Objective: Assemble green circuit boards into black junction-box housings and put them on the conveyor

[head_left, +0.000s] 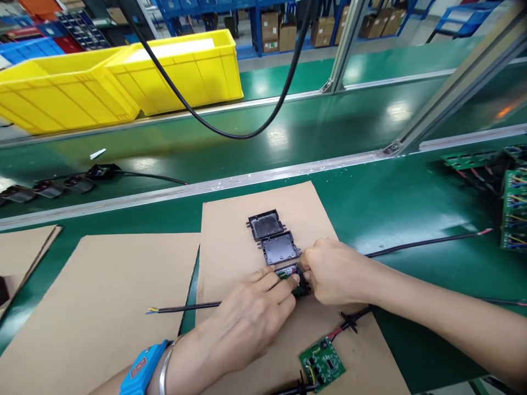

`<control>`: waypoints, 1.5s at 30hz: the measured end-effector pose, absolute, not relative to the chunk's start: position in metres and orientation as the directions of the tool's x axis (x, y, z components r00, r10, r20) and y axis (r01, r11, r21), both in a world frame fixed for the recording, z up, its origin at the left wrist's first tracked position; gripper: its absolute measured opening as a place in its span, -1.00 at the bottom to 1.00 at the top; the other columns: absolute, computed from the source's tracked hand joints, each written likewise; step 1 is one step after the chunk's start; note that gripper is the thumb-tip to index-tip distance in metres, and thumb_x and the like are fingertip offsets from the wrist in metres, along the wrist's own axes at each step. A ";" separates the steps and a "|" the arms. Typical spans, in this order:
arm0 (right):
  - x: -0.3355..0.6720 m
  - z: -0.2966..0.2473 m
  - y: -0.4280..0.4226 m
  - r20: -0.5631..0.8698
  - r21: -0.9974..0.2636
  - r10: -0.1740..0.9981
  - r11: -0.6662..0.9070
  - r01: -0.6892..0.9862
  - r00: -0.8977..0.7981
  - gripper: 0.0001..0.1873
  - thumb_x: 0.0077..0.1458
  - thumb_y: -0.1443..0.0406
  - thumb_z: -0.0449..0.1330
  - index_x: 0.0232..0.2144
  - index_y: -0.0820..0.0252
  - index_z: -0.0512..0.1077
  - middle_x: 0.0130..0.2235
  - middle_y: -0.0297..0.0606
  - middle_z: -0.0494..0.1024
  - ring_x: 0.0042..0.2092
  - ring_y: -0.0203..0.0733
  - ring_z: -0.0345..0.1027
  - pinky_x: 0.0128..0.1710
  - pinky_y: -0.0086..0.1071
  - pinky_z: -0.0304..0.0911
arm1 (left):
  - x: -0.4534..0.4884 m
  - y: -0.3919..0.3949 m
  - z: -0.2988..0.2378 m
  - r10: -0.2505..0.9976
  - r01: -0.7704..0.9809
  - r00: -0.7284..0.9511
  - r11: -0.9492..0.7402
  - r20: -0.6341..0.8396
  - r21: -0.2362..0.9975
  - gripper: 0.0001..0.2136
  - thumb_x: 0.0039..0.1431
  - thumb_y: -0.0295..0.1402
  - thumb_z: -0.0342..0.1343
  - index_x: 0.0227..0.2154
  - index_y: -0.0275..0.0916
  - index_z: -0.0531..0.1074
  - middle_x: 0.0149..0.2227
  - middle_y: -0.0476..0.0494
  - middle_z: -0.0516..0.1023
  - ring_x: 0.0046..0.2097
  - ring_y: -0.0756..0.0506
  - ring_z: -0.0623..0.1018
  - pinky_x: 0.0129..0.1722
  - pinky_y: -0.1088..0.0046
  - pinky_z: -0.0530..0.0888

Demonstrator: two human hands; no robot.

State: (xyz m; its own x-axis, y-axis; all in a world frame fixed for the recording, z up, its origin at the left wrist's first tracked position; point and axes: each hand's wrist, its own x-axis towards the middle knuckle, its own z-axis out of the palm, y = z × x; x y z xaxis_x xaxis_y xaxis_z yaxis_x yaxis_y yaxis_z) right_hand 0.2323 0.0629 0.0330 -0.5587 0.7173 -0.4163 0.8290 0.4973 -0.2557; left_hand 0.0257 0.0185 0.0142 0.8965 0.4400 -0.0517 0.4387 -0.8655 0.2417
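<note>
My left hand point(247, 318) and my right hand point(331, 271) meet over a small black housing with a green circuit board in it point(288, 272), on a sheet of brown cardboard point(239, 230). Fingers of both hands pinch and press on this housing. Two empty black plastic housings point(265, 224) point(280, 247) lie in a row just beyond it. A loose green circuit board point(321, 364) with red and black leads lies near the cardboard's front edge. A black cable point(185, 308) with coloured wire ends runs out leftward from under my left hand. My left wrist carries a blue strap and a metal bangle.
Green conveyor belt point(329, 131) with metal rails runs across the middle. Two yellow bins point(123, 77) stand at the back left. More cardboard sheets point(102, 307) lie left. Stacked green boards with wires point(514, 203) sit at the right edge. A black cable hangs overhead; small black parts point(78, 184) lie far left.
</note>
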 end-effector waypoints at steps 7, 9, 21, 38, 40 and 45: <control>0.261 0.016 0.054 -0.158 -0.462 0.754 0.514 0.723 -0.637 -0.87 0.06 0.42 0.10 -0.33 0.18 0.41 -0.28 -0.26 0.52 -0.23 -0.15 0.39 -0.29 -0.37 0.17 | 0.020 0.016 0.006 0.454 0.449 0.891 -0.876 -0.012 0.176 -0.56 0.17 -0.56 -0.11 0.14 -0.35 0.23 0.25 -0.29 0.27 0.19 -0.23 0.36 0.21 0.10 0.29; 0.266 0.009 0.050 -0.112 -0.488 0.746 0.534 0.690 -0.657 -0.86 0.08 0.46 0.07 -0.37 0.17 0.39 -0.29 -0.28 0.49 -0.24 -0.18 0.36 -0.28 -0.38 0.17 | 0.021 0.014 0.005 0.451 0.444 0.892 -0.877 -0.001 0.184 -0.57 0.18 -0.54 -0.10 0.14 -0.37 0.22 0.24 -0.32 0.28 0.17 -0.25 0.37 0.20 0.07 0.28; 0.280 0.061 0.134 0.342 -0.349 0.644 0.763 0.544 -0.685 -0.84 0.25 0.30 0.06 -0.18 0.23 0.39 -0.20 -0.20 0.47 -0.22 -0.20 0.32 -0.25 -0.37 0.20 | -0.009 0.087 0.033 0.906 0.871 0.394 -0.422 0.155 0.254 -0.56 0.21 -0.44 -0.12 0.17 -0.21 0.16 -0.10 -0.20 0.54 -0.24 -0.16 0.57 -0.31 0.35 0.49; 0.276 0.046 0.071 -0.044 -0.537 0.656 0.621 0.571 -0.754 -0.89 0.17 0.31 0.18 -0.41 0.16 0.46 -0.31 -0.26 0.46 -0.17 -0.13 0.31 -0.18 -0.29 0.22 | 0.001 0.113 0.018 0.790 0.712 0.590 -0.606 0.167 0.355 -0.61 0.19 -0.09 0.06 -0.02 -0.22 0.38 0.02 -0.21 0.40 0.06 -0.20 0.38 0.06 0.22 0.33; 0.269 0.038 0.028 -0.125 -0.580 0.637 0.575 0.577 -0.760 -0.81 0.11 0.19 0.28 -0.44 0.16 0.41 -0.30 -0.25 0.44 -0.16 -0.09 0.28 -0.24 -0.29 0.23 | 0.009 0.077 0.013 0.718 0.618 0.673 -0.677 0.176 0.400 -0.59 0.14 -0.11 0.14 -0.01 -0.22 0.38 0.00 -0.24 0.39 0.02 -0.22 0.38 0.01 0.17 0.34; 0.257 0.007 -0.025 -0.112 -0.479 0.634 0.640 0.601 -0.765 -0.89 -0.01 0.41 0.25 -0.40 0.18 0.38 -0.29 -0.24 0.43 -0.24 -0.05 0.25 -0.25 -0.19 0.21 | 0.019 0.023 0.001 0.712 0.589 0.677 -0.675 0.185 0.444 -0.77 0.26 -0.42 0.01 -0.04 -0.21 0.40 -0.10 -0.22 0.45 -0.10 -0.16 0.41 -0.11 0.20 0.36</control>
State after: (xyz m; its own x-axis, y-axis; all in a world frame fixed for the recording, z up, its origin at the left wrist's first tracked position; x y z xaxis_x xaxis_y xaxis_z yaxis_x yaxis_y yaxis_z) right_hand 0.2566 -0.0253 0.0069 -0.7649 0.6343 -0.1120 0.6010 0.6402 -0.4786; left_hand 0.0192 0.0234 0.0009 0.6771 0.7122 0.1852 0.5891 -0.6754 0.4437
